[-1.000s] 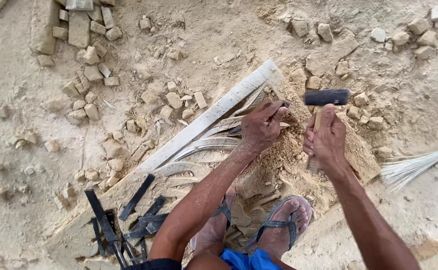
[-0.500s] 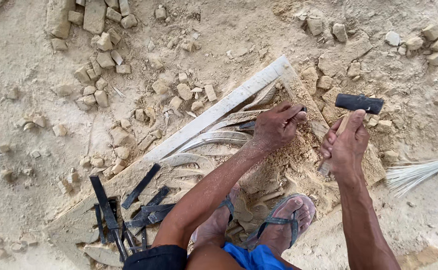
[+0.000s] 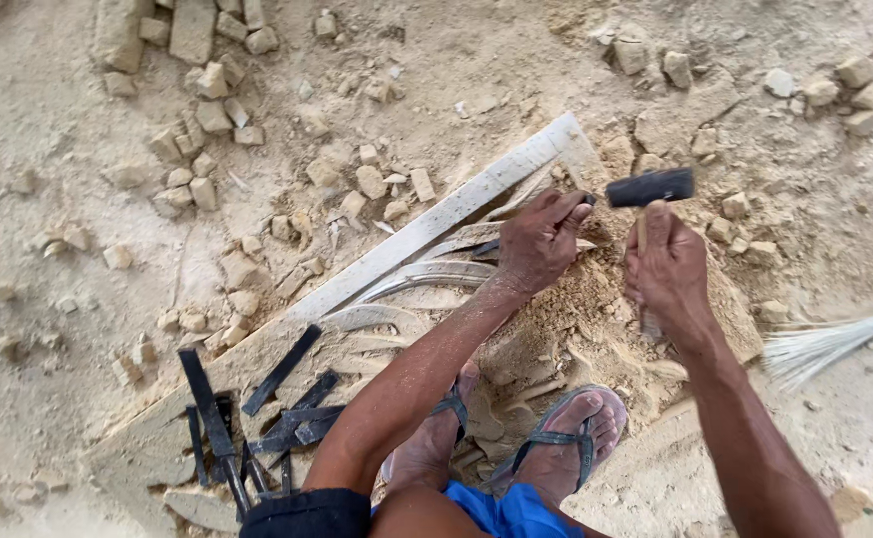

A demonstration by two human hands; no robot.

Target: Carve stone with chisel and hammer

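My left hand point(image 3: 539, 239) grips a thin dark chisel point(image 3: 485, 249) laid against a pale carved stone slab point(image 3: 426, 224), its tip near the curved relief lines. My right hand point(image 3: 667, 267) is closed round the wooden handle of a hammer whose black head point(image 3: 649, 186) hangs just right of the left hand, close to the chisel's end. Stone dust covers the slab under both hands. My two feet in sandals point(image 3: 556, 438) rest on the slab's near part.
Several dark metal chisels point(image 3: 257, 413) lie in a heap on the slab's lower left end. Loose stone chunks point(image 3: 197, 110) are scattered over the sandy ground at top left and top right. A pale broom's bristles point(image 3: 825, 344) lie at the right.
The hammer head has stayed close to the chisel end, shifting slightly left toward my left hand. The left hand keeps the chisel on the slab. The view has drifted a little.
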